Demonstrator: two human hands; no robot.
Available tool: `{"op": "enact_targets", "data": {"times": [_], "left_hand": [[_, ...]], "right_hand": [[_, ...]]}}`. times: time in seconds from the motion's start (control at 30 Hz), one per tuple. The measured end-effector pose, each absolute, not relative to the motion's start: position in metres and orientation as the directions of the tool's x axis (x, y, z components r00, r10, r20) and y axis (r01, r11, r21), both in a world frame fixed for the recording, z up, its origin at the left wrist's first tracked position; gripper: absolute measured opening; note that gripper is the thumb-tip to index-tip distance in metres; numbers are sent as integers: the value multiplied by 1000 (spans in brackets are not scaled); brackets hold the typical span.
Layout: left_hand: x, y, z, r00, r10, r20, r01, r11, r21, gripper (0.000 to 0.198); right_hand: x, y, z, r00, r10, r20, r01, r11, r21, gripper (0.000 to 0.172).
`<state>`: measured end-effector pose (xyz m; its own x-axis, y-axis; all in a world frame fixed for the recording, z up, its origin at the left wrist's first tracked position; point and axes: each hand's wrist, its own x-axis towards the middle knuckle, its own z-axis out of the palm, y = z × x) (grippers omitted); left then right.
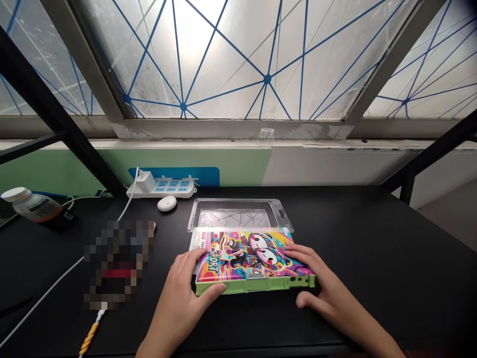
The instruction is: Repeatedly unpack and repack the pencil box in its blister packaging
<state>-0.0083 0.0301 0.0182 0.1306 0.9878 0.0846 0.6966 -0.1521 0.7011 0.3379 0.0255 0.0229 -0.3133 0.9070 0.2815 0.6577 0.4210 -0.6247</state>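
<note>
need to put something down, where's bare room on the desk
Widest free patch: the desk right of the plastic tray and right hand, up to the right slanted post. A narrow bare strip separates the pixelated object from the left hand. Crowded: the middle, with both hands on the colorful box, and back left, with bottle, power strip and white case.

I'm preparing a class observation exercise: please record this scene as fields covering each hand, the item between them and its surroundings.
Item: cartoon-covered case, green front side
Left hand: thumb on case front, fingers at left end
Right hand: fingers on right end, thumb apart
Behind case: clear plastic tray
Back left: white power strip, bottle
</note>
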Motion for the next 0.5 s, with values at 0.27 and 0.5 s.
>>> {"op": "enact_targets", "data": {"times": [0.27,0.5], "left_hand": [[-10,35,7,169,966,197,752,-255,608,46],[-7,39,-5,147,967,206,805,-238,544,57]], "right_hand": [[326,43,25,-49,958,281,857,184,-480,46],[297,54,54,-257,910,326,959,281,-30,34]]}}
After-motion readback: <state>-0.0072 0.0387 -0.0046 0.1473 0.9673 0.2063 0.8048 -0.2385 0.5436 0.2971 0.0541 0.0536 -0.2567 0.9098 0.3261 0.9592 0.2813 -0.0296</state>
